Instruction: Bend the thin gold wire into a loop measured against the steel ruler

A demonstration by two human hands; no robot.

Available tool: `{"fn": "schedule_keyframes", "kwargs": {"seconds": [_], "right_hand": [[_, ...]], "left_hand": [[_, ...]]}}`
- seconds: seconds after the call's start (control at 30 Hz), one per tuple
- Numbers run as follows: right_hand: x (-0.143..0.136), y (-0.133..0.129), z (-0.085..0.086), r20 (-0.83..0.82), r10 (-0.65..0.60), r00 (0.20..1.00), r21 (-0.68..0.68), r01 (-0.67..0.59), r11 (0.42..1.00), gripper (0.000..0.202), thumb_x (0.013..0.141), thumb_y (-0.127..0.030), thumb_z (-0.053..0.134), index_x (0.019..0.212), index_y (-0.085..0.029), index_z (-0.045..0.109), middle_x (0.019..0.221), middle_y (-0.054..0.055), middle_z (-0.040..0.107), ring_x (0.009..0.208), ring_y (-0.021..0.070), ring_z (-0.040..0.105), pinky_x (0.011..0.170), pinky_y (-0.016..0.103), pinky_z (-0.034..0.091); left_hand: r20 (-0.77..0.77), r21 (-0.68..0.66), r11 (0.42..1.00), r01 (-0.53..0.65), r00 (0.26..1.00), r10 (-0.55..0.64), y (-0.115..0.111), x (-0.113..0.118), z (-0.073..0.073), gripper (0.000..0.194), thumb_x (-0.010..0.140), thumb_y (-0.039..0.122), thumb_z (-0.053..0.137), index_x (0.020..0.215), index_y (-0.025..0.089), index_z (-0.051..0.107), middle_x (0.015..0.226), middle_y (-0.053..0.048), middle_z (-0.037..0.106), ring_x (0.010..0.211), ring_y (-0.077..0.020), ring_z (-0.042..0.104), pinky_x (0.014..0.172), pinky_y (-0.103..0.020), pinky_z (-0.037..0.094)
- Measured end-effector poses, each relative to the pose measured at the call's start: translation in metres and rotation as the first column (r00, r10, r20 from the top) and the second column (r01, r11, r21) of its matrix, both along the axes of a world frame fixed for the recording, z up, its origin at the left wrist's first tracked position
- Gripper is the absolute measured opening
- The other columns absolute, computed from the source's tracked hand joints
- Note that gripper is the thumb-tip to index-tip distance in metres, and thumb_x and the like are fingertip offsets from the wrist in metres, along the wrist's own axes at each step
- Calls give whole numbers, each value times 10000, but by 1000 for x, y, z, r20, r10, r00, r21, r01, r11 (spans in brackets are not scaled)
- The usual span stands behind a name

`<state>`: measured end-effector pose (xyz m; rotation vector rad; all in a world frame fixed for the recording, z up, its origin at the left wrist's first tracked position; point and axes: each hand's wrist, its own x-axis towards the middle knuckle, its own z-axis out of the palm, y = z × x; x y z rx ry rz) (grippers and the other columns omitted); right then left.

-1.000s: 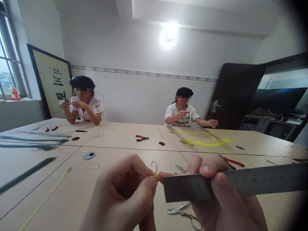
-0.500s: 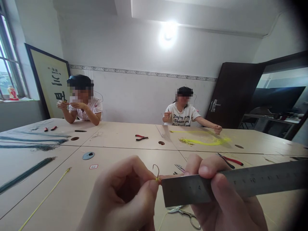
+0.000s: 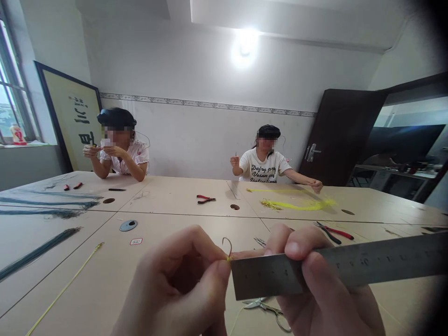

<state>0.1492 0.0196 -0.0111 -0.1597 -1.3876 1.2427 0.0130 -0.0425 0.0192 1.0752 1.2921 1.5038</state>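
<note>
My left hand (image 3: 178,289) pinches a thin wire with a small hooked end (image 3: 227,246), which pokes up between thumb and forefinger with a bit of yellow at its base. My right hand (image 3: 315,289) grips a steel ruler (image 3: 350,268) near its left end. The ruler runs off to the right, and its left end meets the hooked wire. Both hands are raised close to the camera above the table (image 3: 175,219).
Small scissors (image 3: 269,310) lie on the table under my hands. Red-handled pliers (image 3: 332,231) and a second pair (image 3: 206,199) lie farther off. Yellow cord (image 3: 301,204), dark wire bundles (image 3: 38,252) and a yellow strand (image 3: 66,289) lie about. Two other people sit opposite, working with their hands.
The ruler's left end has slid closer to the hooked wire. The person opposite on the right has raised one hand and stretched the other arm out on the table.
</note>
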Motion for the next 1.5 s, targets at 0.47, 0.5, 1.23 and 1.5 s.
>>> {"fn": "schedule_keyframes", "kwargs": {"seconds": [0.47, 0.5, 1.23, 1.5], "right_hand": [[0, -1, 0, 16, 85, 996, -4, -85, 996, 149, 928, -352, 513, 892, -312, 652, 827, -23, 597, 707, 104, 663, 702, 212, 571], [0, -1, 0, 21, 87, 996, -2, -87, 996, 153, 931, -353, 508, 889, -311, 649, 827, -25, 593, 682, 100, 658, 709, 226, 576], [6, -3, 0, 24, 101, 995, -1, -101, 995, 164, 939, -340, 492, 909, -323, 652, 853, -20, 574, 785, 142, 683, 715, 260, 585], [2, 0, 2, 12, 55, 998, -3, -55, 998, 149, 915, -352, 532, 884, -311, 671, 826, -1, 600, 799, 176, 702, 712, 289, 594]], "left_hand": [[31, -17, 1000, 0, 1000, 0, -2, 1, 3, 161, 593, 331, 590, 527, 216, 499, 302, 100, 433, 274, -16, 361, 362, -127, 252], [31, -16, 1000, 4, 1000, -3, -2, 1, 3, 159, 596, 327, 592, 528, 217, 500, 305, 101, 432, 273, -18, 364, 361, -129, 257], [109, 39, 988, -151, 983, 146, -7, 8, 6, 138, 592, 285, 578, 474, 216, 569, 289, 98, 433, 269, -2, 364, 351, -97, 298], [36, 13, 991, -134, 990, 133, -5, 5, 8, 147, 582, 319, 552, 467, 229, 571, 284, 79, 439, 270, -27, 354, 345, -137, 309]]}}
